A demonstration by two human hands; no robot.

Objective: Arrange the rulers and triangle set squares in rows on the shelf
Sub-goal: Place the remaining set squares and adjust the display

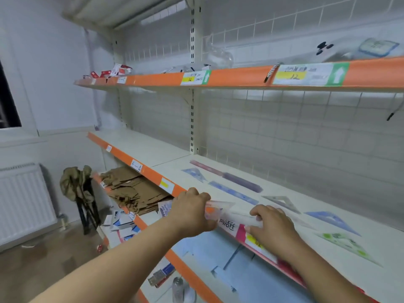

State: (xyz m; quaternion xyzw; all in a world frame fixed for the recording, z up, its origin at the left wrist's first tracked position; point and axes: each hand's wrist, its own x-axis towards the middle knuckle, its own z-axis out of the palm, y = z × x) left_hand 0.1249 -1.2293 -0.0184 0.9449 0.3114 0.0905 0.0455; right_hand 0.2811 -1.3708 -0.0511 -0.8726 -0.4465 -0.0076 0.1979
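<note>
**Lined Up for the Next Row**

Held a clear triangle set square point(220, 209) just above the orange front edge of the middle shelf point(317, 186), with the left grip point(194, 212) curled round one end and the right grip point(271, 228) pinching the other. Judged it thin, light and stiff, slick on its faces and likely to crack if flexed. Best taken by the edges and laid flat.

Noted on the shelf behind:
- a pink ruler point(205, 168) and a purple ruler point(242, 182), end to end by the back grid
- a blue ruler point(232, 192)
- a small blue set square point(194, 172)
- a grey set square point(282, 203)
- a large blue set square point(332, 221)
- a green set square point(347, 248)

Found all of them loosely spread, with the blue ruler nearest the landing spot. Spotted brown paper bags point(131, 191) stacked below.
</note>
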